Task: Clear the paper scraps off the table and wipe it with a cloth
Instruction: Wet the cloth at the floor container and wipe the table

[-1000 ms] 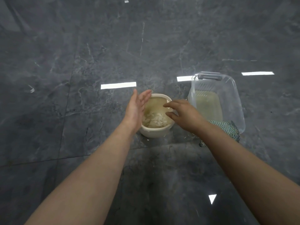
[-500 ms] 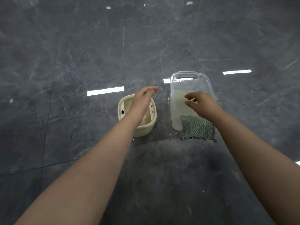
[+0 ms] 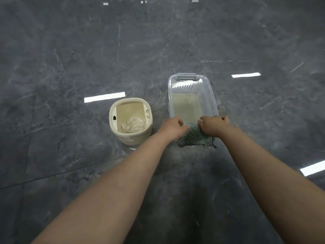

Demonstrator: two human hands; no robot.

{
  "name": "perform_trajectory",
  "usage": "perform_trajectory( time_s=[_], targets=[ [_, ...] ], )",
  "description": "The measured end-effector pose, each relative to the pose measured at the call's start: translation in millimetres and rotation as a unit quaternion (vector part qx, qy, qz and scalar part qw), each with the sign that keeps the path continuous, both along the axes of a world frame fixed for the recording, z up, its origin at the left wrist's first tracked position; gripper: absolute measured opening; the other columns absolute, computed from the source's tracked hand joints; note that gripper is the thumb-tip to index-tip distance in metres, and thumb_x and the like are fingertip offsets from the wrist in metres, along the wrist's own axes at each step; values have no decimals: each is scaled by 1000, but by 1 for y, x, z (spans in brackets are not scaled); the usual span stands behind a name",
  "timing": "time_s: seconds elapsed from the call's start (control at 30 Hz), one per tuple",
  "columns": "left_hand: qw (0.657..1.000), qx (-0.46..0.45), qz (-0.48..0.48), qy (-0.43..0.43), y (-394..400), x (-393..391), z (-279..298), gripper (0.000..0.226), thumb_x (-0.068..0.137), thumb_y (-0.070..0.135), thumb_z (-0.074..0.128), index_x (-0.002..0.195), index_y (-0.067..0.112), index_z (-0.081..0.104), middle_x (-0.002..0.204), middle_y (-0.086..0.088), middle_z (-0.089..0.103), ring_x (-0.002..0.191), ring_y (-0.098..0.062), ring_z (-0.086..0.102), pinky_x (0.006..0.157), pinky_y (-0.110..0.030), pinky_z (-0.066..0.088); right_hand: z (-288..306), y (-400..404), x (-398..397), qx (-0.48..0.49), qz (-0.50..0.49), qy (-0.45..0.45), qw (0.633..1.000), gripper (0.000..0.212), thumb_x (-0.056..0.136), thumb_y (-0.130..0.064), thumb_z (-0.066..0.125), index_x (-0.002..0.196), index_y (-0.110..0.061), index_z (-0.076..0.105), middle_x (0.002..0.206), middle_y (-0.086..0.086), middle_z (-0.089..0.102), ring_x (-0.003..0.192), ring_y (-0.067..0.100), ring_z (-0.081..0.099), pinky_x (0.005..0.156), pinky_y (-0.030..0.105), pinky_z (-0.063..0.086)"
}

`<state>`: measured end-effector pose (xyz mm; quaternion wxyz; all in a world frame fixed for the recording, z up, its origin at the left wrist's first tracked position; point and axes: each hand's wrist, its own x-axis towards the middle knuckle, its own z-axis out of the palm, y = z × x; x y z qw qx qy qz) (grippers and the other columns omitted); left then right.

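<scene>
At near rim of clear plastic tub point(image 3: 213, 103): left hand point(image 3: 173, 126) and right hand point(image 3: 213, 125) pinching checkered cloth point(image 3: 194, 137); lift evenly, away from cream bin point(image 3: 112, 118) with paper scraps point(image 3: 134, 125).

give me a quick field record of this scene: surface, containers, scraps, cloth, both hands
surface: dark grey marble-look table, glossy with light reflections
bin: cream rounded plastic bin, left of the tub
scraps: white crumpled paper scraps lying inside the bin
tub: clear rectangular plastic tub, pale base, nothing seen inside
cloth: green-and-white checked cloth draped over the tub's near rim
left hand: fingers curled, grips the cloth's left edge
right hand: fingers curled, grips the cloth's right part
task stage: scraps binned, wiping not yet begun
</scene>
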<state>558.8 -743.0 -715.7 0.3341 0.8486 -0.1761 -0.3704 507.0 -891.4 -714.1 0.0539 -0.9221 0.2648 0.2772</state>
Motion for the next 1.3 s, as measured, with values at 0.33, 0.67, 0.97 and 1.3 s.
perform_trajectory(
  time_s=[0.33,0.67,0.97,1.3],
  targets=[
    [990,-96,84,-61,6,3,4,24,79,16,75,69,18,53,63,8,53,57,-6,50,53,-14,42,12,-6,-4,147,-14,-132,980,26,93,-26,56,109,-9,66,113,10,65,101,23,58,78,27,41],
    [969,-181,165,-24,27,18,18,26,87,16,64,112,9,61,79,7,51,81,-14,52,78,-25,46,30,1,5,253,-55,-243,935,21,90,-26,61,102,-9,64,91,5,60,84,18,55,71,27,44],
    [931,-275,237,22,61,47,68,11,91,11,59,87,21,58,82,3,53,85,-18,55,91,-48,47,45,32,23,595,-245,-292,708,9,91,-4,54,90,-10,60,92,6,62,92,17,60,93,31,48],
    [920,-309,242,-23,89,94,188,13,91,12,58,83,22,55,79,4,54,69,-10,53,61,-25,44,152,60,74,665,-239,-380,597,10,92,-11,53,97,-12,62,91,1,67,82,11,65,79,30,55]
  ],
)
